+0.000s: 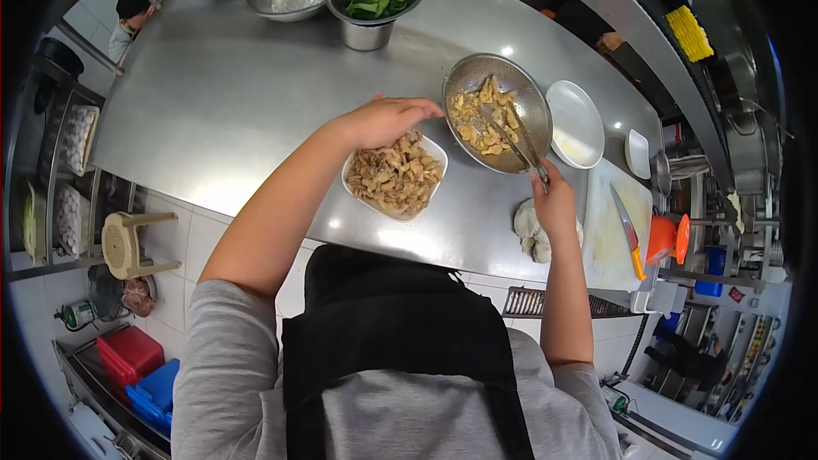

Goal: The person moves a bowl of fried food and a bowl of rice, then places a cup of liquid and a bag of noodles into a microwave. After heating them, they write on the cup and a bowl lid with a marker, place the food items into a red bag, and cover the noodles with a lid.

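My right hand (555,198) is closed around the handle end of metal tongs (520,146), whose tips reach into a perforated steel colander (535,94). Pieces of cooked food (492,138) lie in the colander. My left hand (388,122) is over the back edge of a white bowl (352,185), fingers stretched toward the colander's left rim; whether they touch it I cannot tell. Browned fried pieces (394,175) are heaped in that bowl. A crumpled whitish cloth (530,230) lies beside my right wrist.
Right of the colander are a white oval dish (576,126), a small white dish (636,154) and a cutting board (607,230) with an orange-handled knife (630,236). Steel bowls, one with greens (375,2), stand at the back. A person (135,13) is at far left.
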{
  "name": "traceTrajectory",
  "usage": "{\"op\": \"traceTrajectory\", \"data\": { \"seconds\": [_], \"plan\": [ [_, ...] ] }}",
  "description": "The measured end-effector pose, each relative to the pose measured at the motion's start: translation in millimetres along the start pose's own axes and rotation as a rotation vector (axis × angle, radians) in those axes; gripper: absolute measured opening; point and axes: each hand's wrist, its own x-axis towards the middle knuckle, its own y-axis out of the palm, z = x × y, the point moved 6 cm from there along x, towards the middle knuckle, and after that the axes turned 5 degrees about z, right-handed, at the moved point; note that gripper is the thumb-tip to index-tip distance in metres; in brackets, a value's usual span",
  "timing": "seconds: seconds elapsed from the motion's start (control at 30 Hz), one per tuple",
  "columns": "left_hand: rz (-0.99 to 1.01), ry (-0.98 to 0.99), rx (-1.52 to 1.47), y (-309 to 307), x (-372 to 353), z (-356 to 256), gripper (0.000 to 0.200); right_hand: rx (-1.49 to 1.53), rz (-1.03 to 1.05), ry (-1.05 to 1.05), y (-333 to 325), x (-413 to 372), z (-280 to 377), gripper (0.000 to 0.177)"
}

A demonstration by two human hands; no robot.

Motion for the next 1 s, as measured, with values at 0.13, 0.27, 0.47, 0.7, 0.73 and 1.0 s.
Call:
{"op": "traceTrajectory", "data": {
  "seconds": [0.13,0.27,0.47,0.7,0.73,1.0],
  "plan": [
    [0.02,-0.133,-0.115,15,11,39,0.052,-0.405,-0.471,-0.416,-17,-57,59,0.035],
    [0.092,-0.131,-0.224,10,15,34,0.056,-0.059,-0.175,-0.55,47,-77,61,0.029],
    [0.013,-0.056,0.171,8,6,21,0.056,1.024,0.636,0.046,180,-27,44,0.044],
    [-0.221,0.112,-0.874,10,-4,86,0.064,0.881,0.556,-0.011,178,-24,63,0.047],
    [-0.201,0.152,-0.96,16,-4,90,0.067,0.886,0.537,-0.015,178,-28,65,0.047],
    [-0.181,0.246,-1.171,76,-10,19,0.073,0.991,0.371,0.0,146,-103,12,0.048]
  ]
}}
